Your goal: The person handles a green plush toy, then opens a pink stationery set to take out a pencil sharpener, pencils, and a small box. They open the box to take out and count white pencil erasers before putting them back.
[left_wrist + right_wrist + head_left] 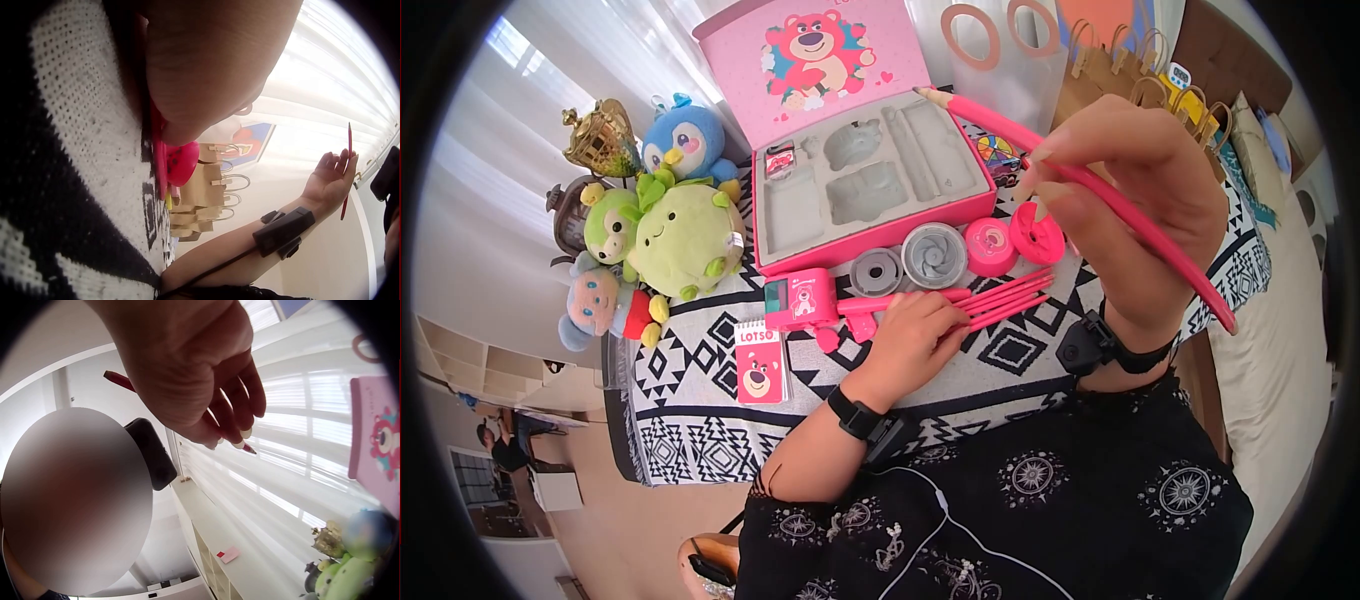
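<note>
Raised near the camera in the head view, my right hand (1145, 190) pinches a pink pencil (1120, 205) between thumb and fingers, its sharpened tip toward the upper left. The same hand (194, 375) holds the pencil (122, 381) in the right wrist view. My left hand (915, 335) rests on several pink pencils (1010, 302) lying on the patterned cloth (1010, 350), fingers loosely bent over them. Whether it grips them is hard to tell. A pink sharpener-like device (800, 298) and a LOTSO notepad (762, 370) lie left of that hand.
Behind the hands stands an open pink box (870, 245) with a grey moulded tray. Two grey round pieces (935, 256) and two pink round pieces (990, 247) sit along its front. Plush toys (685, 235) are at the left, paper bags (1100, 80) at the back right.
</note>
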`<state>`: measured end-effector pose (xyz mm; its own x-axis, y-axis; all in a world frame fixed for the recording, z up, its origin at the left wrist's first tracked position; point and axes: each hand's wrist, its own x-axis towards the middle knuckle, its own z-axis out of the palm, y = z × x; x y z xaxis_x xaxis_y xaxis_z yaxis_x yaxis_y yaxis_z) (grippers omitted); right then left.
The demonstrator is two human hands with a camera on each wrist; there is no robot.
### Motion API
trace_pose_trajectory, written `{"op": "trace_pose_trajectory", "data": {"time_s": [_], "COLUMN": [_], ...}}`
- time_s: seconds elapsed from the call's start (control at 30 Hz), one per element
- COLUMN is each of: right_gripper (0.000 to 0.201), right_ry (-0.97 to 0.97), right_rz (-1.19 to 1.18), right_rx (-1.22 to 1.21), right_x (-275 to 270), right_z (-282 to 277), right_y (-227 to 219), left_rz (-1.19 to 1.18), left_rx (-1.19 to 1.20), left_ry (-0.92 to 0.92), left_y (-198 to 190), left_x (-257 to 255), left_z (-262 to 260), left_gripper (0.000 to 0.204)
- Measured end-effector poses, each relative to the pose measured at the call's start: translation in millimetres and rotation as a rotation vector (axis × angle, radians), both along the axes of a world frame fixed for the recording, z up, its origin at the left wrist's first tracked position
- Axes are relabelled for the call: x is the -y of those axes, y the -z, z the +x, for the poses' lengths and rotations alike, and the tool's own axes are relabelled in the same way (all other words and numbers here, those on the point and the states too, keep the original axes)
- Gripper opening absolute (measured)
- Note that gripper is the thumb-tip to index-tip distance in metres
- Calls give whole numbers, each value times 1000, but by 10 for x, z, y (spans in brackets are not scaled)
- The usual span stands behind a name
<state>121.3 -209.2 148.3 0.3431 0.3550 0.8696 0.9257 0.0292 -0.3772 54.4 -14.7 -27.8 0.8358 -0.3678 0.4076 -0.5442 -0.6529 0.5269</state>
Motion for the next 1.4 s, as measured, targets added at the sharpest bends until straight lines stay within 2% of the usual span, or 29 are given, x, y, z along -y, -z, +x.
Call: {"op": "trace_pose_trajectory", "data": {"time_s": [0.13,0.33,0.4,0.43,0.5,0.6,0.63,0.7,0.73,0.8,1.03,1.1,1.23,1.3,1.33,1.4], "right_gripper": [21,21,23,23,18,11,11,9,9,9,14,17,18,16,16,15], "right_ry": [-26,-65,-220,-222,-112,-137,-137,-85,-86,-95,-42,-65,-3,45,46,67], "right_rz": [52,-110,-95,-96,-154,-212,-212,-275,-275,-232,-289,-249,-160,-140,-138,-10], "right_rx": [-87,-65,-124,-124,-275,-409,-409,-200,-200,-47,-50,-132,-52,-213,-213,-447], "right_x": [-51,-75,-95,-125,-220,-313,-337,-375,-378,-381,-330,-313,-262,-213,-200,-202], "right_z": [-19,-17,56,49,18,25,51,127,147,172,141,157,266,294,365,607], "right_y": [6,-44,26,55,103,154,190,248,246,245,173,179,191,162,190,317], "left_rz": [-9,-31,-35,-36,-40,-42,-41,-37,-37,-37,-29,-33,-41,-29,-28,-30], "left_rx": [9,4,11,11,3,0,0,14,14,15,7,2,10,5,5,8], "left_ry": [2,-5,-4,-6,9,11,12,11,11,10,8,7,13,5,7,1], "left_y": [10,8,15,16,18,18,18,19,18,15,24,27,30,19,16,8], "left_x": [-2,-5,-8,-9,-7,-6,-7,-10,-9,-7,-8,-6,-6,-5,-5,-3], "left_z": [2,-4,-3,-2,-1,0,3,6,6,6,5,4,6,1,-1,1], "left_gripper": [11,9,9,9,9,9,9,9,9,9,9,9,8,9,9,8]}}
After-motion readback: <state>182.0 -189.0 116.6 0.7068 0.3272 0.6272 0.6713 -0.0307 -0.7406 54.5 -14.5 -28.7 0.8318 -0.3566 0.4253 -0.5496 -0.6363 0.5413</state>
